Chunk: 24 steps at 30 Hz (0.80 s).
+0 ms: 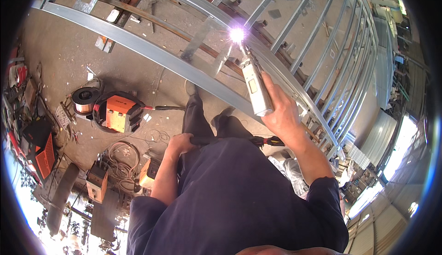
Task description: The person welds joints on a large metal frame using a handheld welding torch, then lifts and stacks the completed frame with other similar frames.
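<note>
Spool (83, 97) carries coppery wire (84, 108); right hand (282, 112) grips torch (254, 87).

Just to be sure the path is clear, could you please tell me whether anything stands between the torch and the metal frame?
Nothing visible stands in between: the right hand holds the torch, which points at the bright glow on the metal frame. The glow hides whether torch and frame touch.

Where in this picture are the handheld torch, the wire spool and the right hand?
Handheld torch (255, 89): head view, on its silver body.
Wire spool (85, 98): head view, on its copper-coloured middle.
Right hand (282, 112): head view, on its back.
</note>
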Tool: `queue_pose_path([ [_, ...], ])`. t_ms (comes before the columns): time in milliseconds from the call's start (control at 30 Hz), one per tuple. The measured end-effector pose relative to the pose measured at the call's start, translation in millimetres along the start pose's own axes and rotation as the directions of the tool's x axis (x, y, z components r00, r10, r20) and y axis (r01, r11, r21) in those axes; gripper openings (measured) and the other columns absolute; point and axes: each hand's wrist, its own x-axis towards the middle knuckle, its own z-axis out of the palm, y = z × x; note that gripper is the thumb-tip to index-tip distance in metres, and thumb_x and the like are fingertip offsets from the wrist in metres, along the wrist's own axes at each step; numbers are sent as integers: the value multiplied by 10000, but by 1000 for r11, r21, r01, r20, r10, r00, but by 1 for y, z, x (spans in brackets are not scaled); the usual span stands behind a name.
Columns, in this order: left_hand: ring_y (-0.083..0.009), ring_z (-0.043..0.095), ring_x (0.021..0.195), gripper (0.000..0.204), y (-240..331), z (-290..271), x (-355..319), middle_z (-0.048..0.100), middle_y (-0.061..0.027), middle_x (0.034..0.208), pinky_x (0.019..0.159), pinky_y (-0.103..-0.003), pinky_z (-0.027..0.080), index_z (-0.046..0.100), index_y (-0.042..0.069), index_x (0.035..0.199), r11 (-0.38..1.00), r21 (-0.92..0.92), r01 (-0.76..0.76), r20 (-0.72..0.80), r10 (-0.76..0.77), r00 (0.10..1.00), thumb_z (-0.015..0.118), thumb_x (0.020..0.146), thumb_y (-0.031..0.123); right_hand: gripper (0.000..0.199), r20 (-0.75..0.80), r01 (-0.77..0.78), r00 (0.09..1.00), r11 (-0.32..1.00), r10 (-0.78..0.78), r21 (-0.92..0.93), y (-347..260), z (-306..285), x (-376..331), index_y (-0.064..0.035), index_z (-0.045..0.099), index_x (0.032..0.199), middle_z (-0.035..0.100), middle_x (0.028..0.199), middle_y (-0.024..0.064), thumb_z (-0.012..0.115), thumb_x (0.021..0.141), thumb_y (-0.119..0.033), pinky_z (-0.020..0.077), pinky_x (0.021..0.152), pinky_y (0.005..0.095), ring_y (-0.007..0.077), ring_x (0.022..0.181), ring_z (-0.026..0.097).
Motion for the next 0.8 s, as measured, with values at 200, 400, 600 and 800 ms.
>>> queue_pose_path([
  [200, -325, 670, 1095, 684, 1, 0, 0, 713, -149, 1150, 941, -440, 524, 679, 130, 1228, 1000, 7, 3, -20, -3, 1000, 769, 710, 568, 871, 34, -32, 999, 999, 32, 9, -1, -3, 0, -198, 380, 1510, 659, 1041, 135, 758, 736, -74, 578, 724, 457, 366, 879, 689],
  [400, -318, 664, 1117, 700, -3, 2, 1, 708, -147, 1174, 968, -432, 513, 670, 140, 1259, 1000, -10, 12, -21, -12, 1000, 769, 714, 568, 726, 85, -80, 993, 997, 78, 16, -2, -6, -2, -126, 434, 1487, 674, 1149, 200, 739, 829, -123, 577, 813, 453, 411, 970, 690],
  [600, -321, 661, 1116, 662, -2, -1, -1, 710, -147, 1163, 965, -436, 512, 677, 152, 1241, 1000, -17, 16, -35, -17, 999, 770, 720, 551, 710, 91, -98, 991, 995, 95, 29, -1, -6, -3, -134, 434, 1488, 666, 1180, 202, 734, 844, -135, 573, 834, 455, 412, 1008, 681],
  [800, -324, 664, 1104, 635, 2, -7, -2, 719, -144, 1132, 954, -437, 516, 688, 151, 1212, 1000, -9, 6, -36, -7, 999, 774, 715, 537, 838, 11, -34, 999, 999, 34, 8, 3, -3, -6, -195, 378, 1526, 666, 1052, 159, 749, 778, -119, 577, 761, 459, 380, 897, 690],
])
